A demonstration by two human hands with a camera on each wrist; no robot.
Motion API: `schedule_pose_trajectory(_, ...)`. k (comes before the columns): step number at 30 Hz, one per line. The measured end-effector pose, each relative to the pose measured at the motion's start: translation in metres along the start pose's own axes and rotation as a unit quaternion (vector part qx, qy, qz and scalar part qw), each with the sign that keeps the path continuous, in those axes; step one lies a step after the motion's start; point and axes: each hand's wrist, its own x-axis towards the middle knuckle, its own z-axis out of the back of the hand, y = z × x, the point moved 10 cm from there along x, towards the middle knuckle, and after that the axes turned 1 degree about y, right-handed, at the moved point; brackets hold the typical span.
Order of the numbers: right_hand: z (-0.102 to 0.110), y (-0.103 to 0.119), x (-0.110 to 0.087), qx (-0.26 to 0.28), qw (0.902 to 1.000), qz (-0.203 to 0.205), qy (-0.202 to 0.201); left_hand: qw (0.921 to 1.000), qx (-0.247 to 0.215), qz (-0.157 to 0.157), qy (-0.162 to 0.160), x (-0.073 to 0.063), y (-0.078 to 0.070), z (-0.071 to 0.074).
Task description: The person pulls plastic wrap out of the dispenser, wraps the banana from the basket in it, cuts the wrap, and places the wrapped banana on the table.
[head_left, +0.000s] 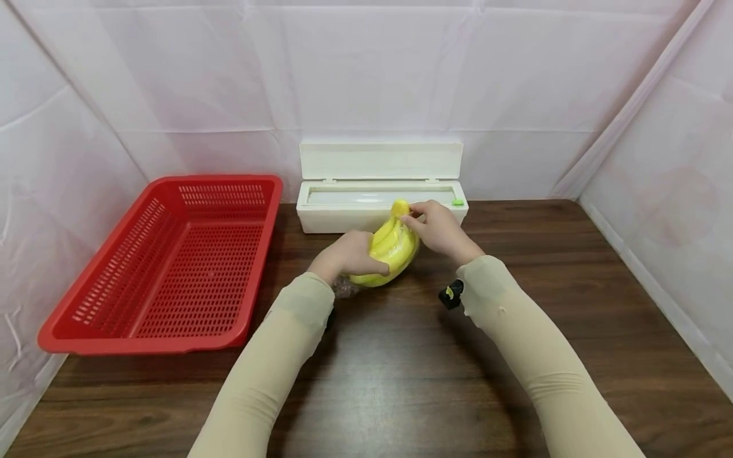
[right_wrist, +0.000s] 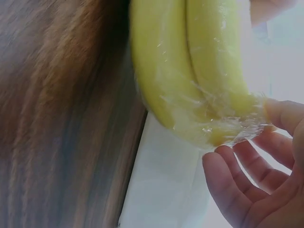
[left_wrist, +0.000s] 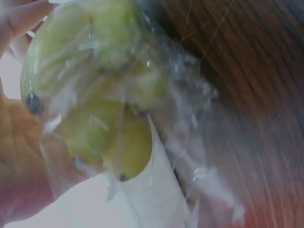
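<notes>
A bunch of yellow bananas [head_left: 401, 245], covered in clear plastic wrap, is held between both hands above the table. My left hand [head_left: 350, 254] grips the bunch from its left side, near the banana tips. Loose crumpled wrap [left_wrist: 194, 90] trails beyond those tips in the left wrist view. At the stem end, my right hand [head_left: 438, 226] pinches the wrapped stem between thumb and fingers; its fingertips [right_wrist: 216, 164] show close up in the right wrist view. Just behind the bananas stands a white wrap dispenser box [head_left: 323, 221], its lid [head_left: 380, 160] raised.
A red plastic basket [head_left: 260, 273] with slotted walls stands on the left of the brown wooden table [head_left: 395, 388]. A small green piece [head_left: 457, 203] sits at the dispenser's right end. White sheeting [head_left: 366, 70] hangs behind and at both sides.
</notes>
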Motion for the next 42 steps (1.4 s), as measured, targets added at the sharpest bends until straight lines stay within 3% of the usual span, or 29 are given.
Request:
schedule_pose_trajectory(7, -0.003, 0.003, 0.002, -0.008, 0.9999, 0.001, 0.011, 0.9994, -0.025, 0.005, 0.025, -0.007, 0.004, -0.002)
schedule_pose_trajectory(18, -0.005, 0.006, 0.002, 0.002, 0.9998, 0.0, 0.017, 0.9994, -0.031, 0.009, 0.015, -0.016, 0.007, 0.002)
schedule_pose_trajectory(27, -0.005, 0.013, 0.005, -0.007, 0.9998, 0.012, 0.015, 0.9993, -0.034, 0.014, -0.003, -0.022, 0.008, 0.003)
schedule_pose_trajectory(37, -0.008, 0.01, 0.009, -0.003, 0.9998, 0.013, 0.016, 0.9991, -0.029, -0.016, -0.027, -0.029, -0.002, 0.002)
schedule_pose_trajectory(42, -0.011, 0.004, 0.012, 0.004, 0.9997, 0.0, 0.025, 0.9975, -0.033, -0.032, -0.054, -0.033, -0.007, 0.0)
